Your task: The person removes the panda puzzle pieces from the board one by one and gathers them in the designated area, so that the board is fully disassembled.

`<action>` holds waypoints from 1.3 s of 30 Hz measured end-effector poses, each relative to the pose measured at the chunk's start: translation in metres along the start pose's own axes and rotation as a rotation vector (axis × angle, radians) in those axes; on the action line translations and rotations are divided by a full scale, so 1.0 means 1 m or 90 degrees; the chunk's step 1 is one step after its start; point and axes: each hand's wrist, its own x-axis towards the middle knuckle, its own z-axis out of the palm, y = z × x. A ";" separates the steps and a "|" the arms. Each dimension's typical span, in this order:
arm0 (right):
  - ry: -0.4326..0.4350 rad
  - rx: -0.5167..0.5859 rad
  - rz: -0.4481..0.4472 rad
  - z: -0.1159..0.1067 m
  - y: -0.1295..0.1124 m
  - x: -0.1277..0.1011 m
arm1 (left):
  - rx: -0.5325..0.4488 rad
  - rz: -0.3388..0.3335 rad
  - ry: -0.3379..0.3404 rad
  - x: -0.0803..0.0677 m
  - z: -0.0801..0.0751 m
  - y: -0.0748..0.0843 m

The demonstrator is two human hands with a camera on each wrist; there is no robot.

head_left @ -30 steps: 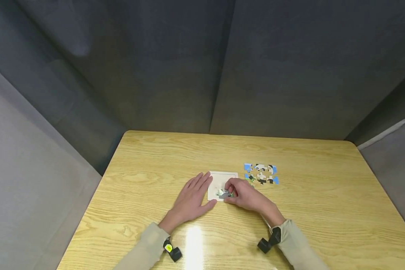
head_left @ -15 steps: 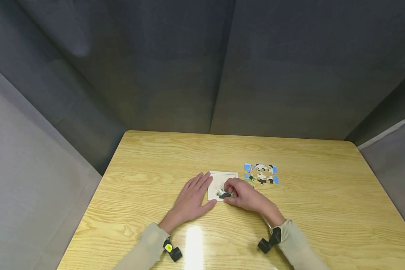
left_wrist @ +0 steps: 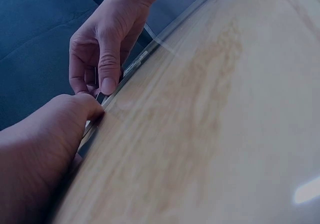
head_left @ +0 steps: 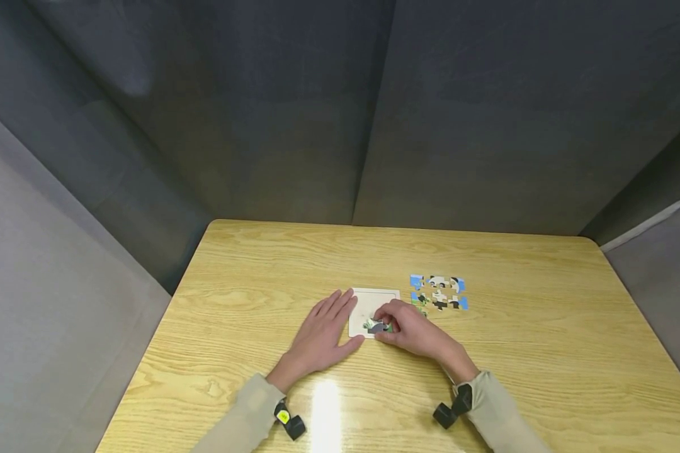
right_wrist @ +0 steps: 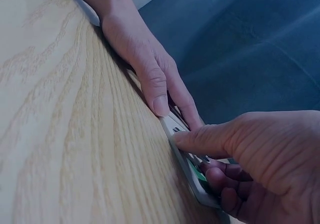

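Note:
A square white puzzle tray [head_left: 369, 301] lies on the table between both hands. My left hand [head_left: 320, 340] rests flat along its left side, fingers straight, with fingertips and thumb touching the rim. Over the tray's lower right part, my right hand [head_left: 413, 328] pinches a dark grey jigsaw piece [head_left: 377, 328] between thumb and fingers. White and green puzzle parts show beside that piece, inside the tray. In the right wrist view, a green patch [right_wrist: 199, 175] shows near my curled fingers. My right hand hides the tray's right side.
Several loose panda puzzle pieces [head_left: 439, 296], blue, white and black, lie in rows right of the tray. Some near my right hand are partly covered. The wooden table [head_left: 272, 264] has dark curtains [head_left: 294, 126] behind it and paler ones at the sides.
My right fingers shift very slightly left, and the dark piece changes its shade from grey to black and back to grey. My left hand stays still.

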 end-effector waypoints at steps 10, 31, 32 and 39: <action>0.014 0.030 0.021 0.004 -0.003 0.003 | 0.008 -0.001 0.010 -0.003 -0.003 -0.002; 0.128 -0.073 -0.078 0.002 0.014 -0.007 | 0.013 0.009 0.011 0.003 0.007 -0.004; 0.129 -0.065 -0.077 0.001 0.015 -0.008 | 0.014 0.009 0.011 0.004 0.007 -0.005; 0.150 -0.022 -0.067 -0.001 0.022 -0.012 | 0.015 0.011 0.018 0.007 0.009 -0.007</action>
